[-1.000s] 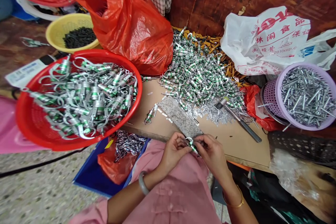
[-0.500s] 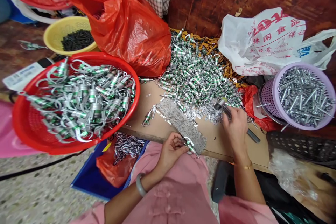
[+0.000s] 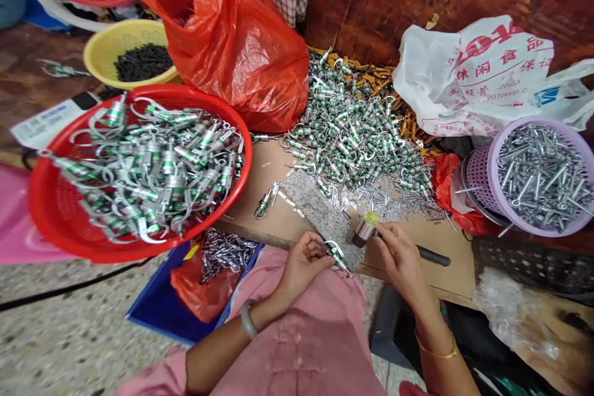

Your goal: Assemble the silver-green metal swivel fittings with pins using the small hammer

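A small silver metal hook clip with a green band [image 3: 340, 260] slants down and to the right, hook end up-left, just over the lower end of a speckled grey stone slab [image 3: 320, 216]; the left hand [image 3: 304, 266] pinches it tightly between thumb and fingers; the right hand [image 3: 401, 257] is closed round a small hammer with a yellow-tipped head [image 3: 365, 229], which points up-left near the clip; its black handle runs right above a tan board [image 3: 445, 278].
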A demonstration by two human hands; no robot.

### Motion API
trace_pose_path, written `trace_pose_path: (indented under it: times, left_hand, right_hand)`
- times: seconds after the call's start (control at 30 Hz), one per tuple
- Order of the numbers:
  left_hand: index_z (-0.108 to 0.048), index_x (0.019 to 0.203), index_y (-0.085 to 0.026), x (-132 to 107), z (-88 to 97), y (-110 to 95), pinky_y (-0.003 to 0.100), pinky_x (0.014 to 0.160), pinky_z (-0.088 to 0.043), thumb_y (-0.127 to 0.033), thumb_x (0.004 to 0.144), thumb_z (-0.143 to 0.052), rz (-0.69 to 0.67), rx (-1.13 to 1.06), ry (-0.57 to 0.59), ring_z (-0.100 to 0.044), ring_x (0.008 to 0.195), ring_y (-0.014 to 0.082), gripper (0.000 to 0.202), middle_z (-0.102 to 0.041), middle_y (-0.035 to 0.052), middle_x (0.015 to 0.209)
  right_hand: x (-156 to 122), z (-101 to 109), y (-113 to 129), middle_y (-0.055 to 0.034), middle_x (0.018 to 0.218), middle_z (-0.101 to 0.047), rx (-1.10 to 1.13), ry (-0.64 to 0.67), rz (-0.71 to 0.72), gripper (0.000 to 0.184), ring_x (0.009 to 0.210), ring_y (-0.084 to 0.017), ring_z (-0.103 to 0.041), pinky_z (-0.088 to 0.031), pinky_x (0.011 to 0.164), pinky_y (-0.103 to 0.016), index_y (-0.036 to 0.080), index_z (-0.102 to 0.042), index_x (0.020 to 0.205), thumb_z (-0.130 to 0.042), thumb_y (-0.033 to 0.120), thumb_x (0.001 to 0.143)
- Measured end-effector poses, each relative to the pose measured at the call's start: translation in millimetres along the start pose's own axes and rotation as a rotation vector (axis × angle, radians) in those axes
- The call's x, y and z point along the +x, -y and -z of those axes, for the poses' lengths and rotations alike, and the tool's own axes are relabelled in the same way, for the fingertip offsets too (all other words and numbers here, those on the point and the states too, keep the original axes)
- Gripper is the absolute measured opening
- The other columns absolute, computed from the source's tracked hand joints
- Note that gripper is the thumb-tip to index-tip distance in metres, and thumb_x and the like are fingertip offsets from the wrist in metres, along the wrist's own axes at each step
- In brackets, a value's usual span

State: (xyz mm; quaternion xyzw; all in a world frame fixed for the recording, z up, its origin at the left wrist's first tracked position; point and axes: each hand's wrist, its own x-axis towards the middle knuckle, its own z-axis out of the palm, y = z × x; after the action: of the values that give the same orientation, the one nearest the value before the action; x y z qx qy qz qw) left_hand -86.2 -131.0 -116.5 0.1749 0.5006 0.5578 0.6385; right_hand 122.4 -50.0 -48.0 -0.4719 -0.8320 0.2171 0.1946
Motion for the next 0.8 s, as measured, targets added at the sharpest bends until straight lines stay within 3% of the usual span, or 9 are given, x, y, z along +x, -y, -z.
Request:
trace_pose_path:
  times: [0.13, 0.27, 0.3, 0.43, 0.57, 0.63, 0.73, 0.8]
  left_hand:
    - [-0.057, 0.085, -0.019, -0.3, -0.1, -1.0, 0.02, 0.058, -0.048, -0.03, 0.059, -0.094, -0.002, 0.006, 0.006, -0.06, 0.059, 0.0109, 0.046, -0.066, -0.0043, 0.066]
    - [-0.057, 0.083, -0.019, 0.2, -0.3, -0.2, 0.021, 0.057, -0.047, -0.029, 0.057, -0.094, 0.006, 0.01, -0.013, -0.059, 0.058, 0.0112, 0.047, -0.064, -0.0048, 0.063]
    - [-0.057, 0.083, -0.019, 0.1, -0.4, -0.1, 0.021, 0.057, -0.047, -0.028, 0.057, -0.094, 0.012, 0.013, -0.011, -0.059, 0.058, 0.0114, 0.046, -0.064, -0.0048, 0.063]
    - [-0.057, 0.086, -0.02, -4.1, -1.3, -1.7, 0.021, 0.06, -0.048, -0.024, 0.062, -0.091, -0.032, 0.049, -0.005, -0.061, 0.061, 0.0122, 0.042, -0.066, -0.0039, 0.068]
    - [-0.066, 0.102, -0.022, -9.9, -0.5, -7.4, 0.025, 0.068, -0.051, -0.02, 0.075, -0.08, -0.199, 0.271, -0.001, -0.066, 0.075, 0.0164, 0.031, -0.071, 0.001, 0.084]
    - [-0.073, 0.1, -0.023, -10.1, 0.4, -11.1, 0.026, 0.069, -0.05, -0.02, 0.081, -0.075, -0.296, 0.416, 0.059, -0.066, 0.079, 0.0179, 0.019, -0.071, 0.0033, 0.086]
    - [-0.079, 0.088, -0.023, -7.4, 0.6, -16.7, 0.027, 0.07, -0.05, -0.022, 0.084, -0.073, -0.417, 0.52, 0.099, -0.065, 0.081, 0.0196, 0.007, -0.068, 0.0048, 0.084]
    - [-0.08, 0.083, -0.024, -5.2, 0.2, -20.2, 0.028, 0.072, -0.05, -0.022, 0.083, -0.074, -0.476, 0.54, 0.074, -0.065, 0.083, 0.0203, 0.006, -0.066, 0.0055, 0.085]
  right_hand:
    - [-29.0, -19.1, 16.4, -0.0086, 0.106, -0.069, -0.119, -0.264, 0.014, 0.034, 0.096, -0.025, -0.065, -0.048, 0.083, -0.04, 0.033, -0.067, 0.128, -0.053, 0.021, 0.098]
    - [-40.6, -28.7, 20.0, -0.0071, 0.102, -0.071, -0.177, -0.119, 0.086, 0.041, 0.092, -0.023, -0.064, -0.045, 0.078, -0.037, 0.035, -0.065, 0.132, -0.052, 0.018, 0.097]
    - [-39.3, -27.1, 18.5, -0.0071, 0.101, -0.071, -0.19, -0.134, 0.078, 0.041, 0.092, -0.023, -0.064, -0.044, 0.078, -0.037, 0.035, -0.066, 0.132, -0.051, 0.018, 0.098]
    - [-9.1, -10.6, -5.8, -0.0091, 0.1, -0.069, -0.236, -0.371, -0.043, 0.03, 0.093, -0.025, -0.062, -0.042, 0.083, -0.039, 0.029, -0.071, 0.12, -0.051, 0.023, 0.099]
    - [43.9, 4.2, -51.5, -0.0096, 0.096, -0.07, -0.219, -0.175, -0.146, 0.031, 0.092, -0.026, -0.061, -0.045, 0.082, -0.038, 0.022, -0.073, 0.111, -0.046, 0.03, 0.099]
    - [59.5, 6.0, -65.5, -0.0112, 0.1, -0.07, -0.219, -0.177, -0.16, 0.033, 0.094, -0.027, -0.06, -0.046, 0.085, -0.04, 0.019, -0.072, 0.114, -0.045, 0.03, 0.098]
    - [57.9, -2.4, -62.0, -0.0116, 0.104, -0.069, -0.257, -0.277, -0.107, 0.029, 0.099, -0.026, -0.058, -0.045, 0.091, -0.04, 0.019, -0.072, 0.11, -0.047, 0.03, 0.1]
    - [46.5, -13.0, -49.6, -0.0093, 0.101, -0.069, -0.271, -0.201, -0.025, 0.026, 0.097, -0.024, -0.058, -0.045, 0.089, -0.036, 0.021, -0.073, 0.105, -0.048, 0.029, 0.102]
